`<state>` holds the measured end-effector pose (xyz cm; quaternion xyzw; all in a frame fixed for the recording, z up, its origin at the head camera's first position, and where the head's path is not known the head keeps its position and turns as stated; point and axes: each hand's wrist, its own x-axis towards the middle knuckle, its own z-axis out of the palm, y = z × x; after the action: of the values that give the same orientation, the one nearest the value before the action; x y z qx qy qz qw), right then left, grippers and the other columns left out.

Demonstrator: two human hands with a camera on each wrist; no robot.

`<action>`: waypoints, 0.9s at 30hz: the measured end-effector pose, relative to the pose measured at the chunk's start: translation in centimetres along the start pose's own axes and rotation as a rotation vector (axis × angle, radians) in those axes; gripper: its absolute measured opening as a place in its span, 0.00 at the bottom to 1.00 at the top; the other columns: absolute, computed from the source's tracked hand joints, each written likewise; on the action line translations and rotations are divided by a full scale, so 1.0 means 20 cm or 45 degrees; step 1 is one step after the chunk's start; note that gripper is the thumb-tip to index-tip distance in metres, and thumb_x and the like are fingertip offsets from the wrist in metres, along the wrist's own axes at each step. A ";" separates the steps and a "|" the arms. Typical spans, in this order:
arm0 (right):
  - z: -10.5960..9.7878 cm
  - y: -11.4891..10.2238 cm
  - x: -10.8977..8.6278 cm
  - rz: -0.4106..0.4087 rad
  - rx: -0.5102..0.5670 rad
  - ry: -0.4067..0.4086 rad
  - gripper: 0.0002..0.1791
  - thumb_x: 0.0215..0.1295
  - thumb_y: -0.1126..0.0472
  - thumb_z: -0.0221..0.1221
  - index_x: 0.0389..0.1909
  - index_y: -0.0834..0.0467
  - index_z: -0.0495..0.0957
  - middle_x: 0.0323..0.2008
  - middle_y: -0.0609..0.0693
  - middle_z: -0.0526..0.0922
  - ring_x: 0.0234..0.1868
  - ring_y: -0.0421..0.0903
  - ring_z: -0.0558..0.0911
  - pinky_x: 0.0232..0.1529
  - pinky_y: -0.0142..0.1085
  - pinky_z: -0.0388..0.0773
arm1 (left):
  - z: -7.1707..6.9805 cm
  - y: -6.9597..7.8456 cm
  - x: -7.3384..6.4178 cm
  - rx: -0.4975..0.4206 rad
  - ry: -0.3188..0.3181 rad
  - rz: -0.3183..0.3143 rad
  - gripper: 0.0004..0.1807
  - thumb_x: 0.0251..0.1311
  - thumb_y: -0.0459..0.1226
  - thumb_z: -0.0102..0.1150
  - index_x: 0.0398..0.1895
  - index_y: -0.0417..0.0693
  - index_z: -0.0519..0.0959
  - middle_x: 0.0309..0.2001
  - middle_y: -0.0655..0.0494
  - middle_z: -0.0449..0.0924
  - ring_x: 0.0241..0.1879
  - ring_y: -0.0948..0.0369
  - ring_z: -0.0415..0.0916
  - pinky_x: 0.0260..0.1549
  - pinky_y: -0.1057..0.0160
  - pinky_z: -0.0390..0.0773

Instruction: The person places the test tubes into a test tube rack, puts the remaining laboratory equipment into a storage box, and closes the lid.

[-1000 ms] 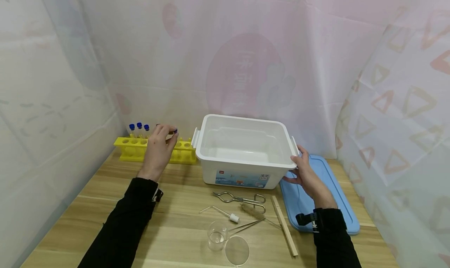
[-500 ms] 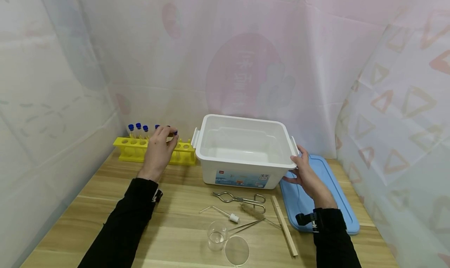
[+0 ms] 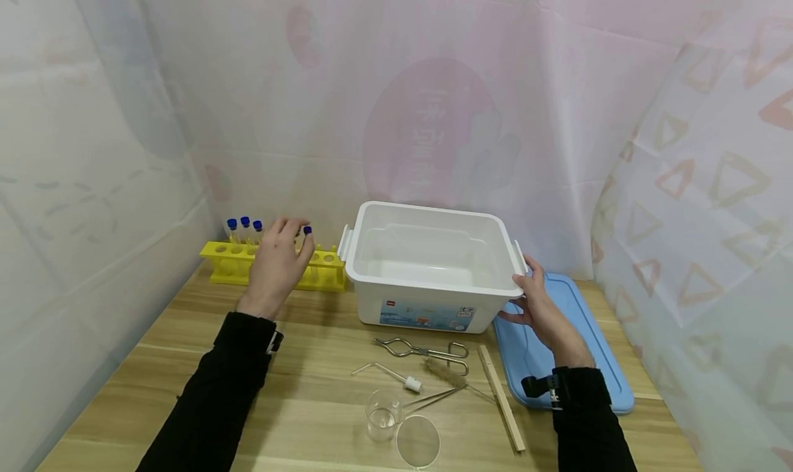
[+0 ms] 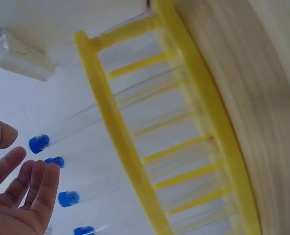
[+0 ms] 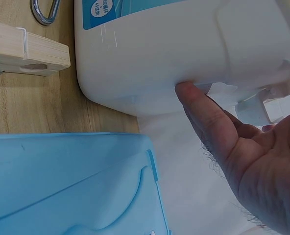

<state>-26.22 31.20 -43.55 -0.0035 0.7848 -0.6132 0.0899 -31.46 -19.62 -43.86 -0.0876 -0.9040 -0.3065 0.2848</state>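
Observation:
My left hand (image 3: pixel 277 265) is over the yellow test tube rack (image 3: pixel 226 248), beside a blue-capped test tube (image 4: pixel 69 120) standing upright in it. Its thumb and fingers are parted, with a small gap to the blue cap (image 4: pixel 39 143) in the left wrist view. Several more test tubes with blue caps stand in the rack, some partly behind the hand. At the right end of a white plastic storage box (image 3: pixel 427 290), my right hand (image 3: pixel 545 314) holds the side handle and rim. In the right wrist view its thumb (image 5: pixel 204 110) presses the box wall.
In front of the box lie crucible tongs (image 3: pixel 427 352), a bent glass tube with a white stopper (image 3: pixel 411 384), a test tube brush (image 3: pixel 445 372), tweezers (image 3: pixel 436 395) and a wooden test tube clamp (image 3: pixel 500 400). A beaker (image 3: pixel 382 417), a round clear dish (image 3: pixel 418 442) and a blue lid (image 3: pixel 560 286) are nearby.
My left thumb and fingers have parted from the blue cap they pinched, and the hand has shifted slightly left. The tube stays in the rack. My right hand has not moved.

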 end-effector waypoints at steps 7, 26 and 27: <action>0.00 0.00 0.00 -0.011 -0.013 -0.005 0.48 0.94 0.37 0.43 0.95 0.34 0.22 0.94 0.66 0.53 0.91 0.72 0.69 0.75 0.64 0.88 | -0.04 0.13 -0.01 -0.212 -0.123 -0.096 0.24 0.92 0.44 0.56 0.80 0.41 0.79 0.74 0.37 0.78 0.71 0.38 0.83 0.69 0.34 0.90; 0.01 0.00 0.01 -0.004 -0.015 -0.008 0.47 0.94 0.39 0.44 0.95 0.33 0.23 0.94 0.67 0.54 0.90 0.73 0.69 0.76 0.68 0.85 | 0.15 0.27 -0.04 -0.899 -0.405 -0.599 0.41 0.92 0.51 0.55 0.95 0.42 0.56 0.90 0.35 0.62 0.87 0.35 0.69 0.87 0.34 0.76; 0.01 0.00 0.01 -0.005 -0.015 -0.008 0.47 0.94 0.39 0.44 0.95 0.33 0.22 0.94 0.67 0.54 0.90 0.73 0.69 0.76 0.69 0.85 | 0.16 0.28 -0.04 -0.969 -0.411 -0.634 0.42 0.92 0.51 0.54 0.95 0.41 0.54 0.90 0.34 0.60 0.86 0.35 0.69 0.87 0.35 0.76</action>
<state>-26.40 30.99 -43.61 -0.0073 0.7882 -0.6086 0.0912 -30.41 -13.22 -43.69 -0.0130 -0.7538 -0.6570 0.0067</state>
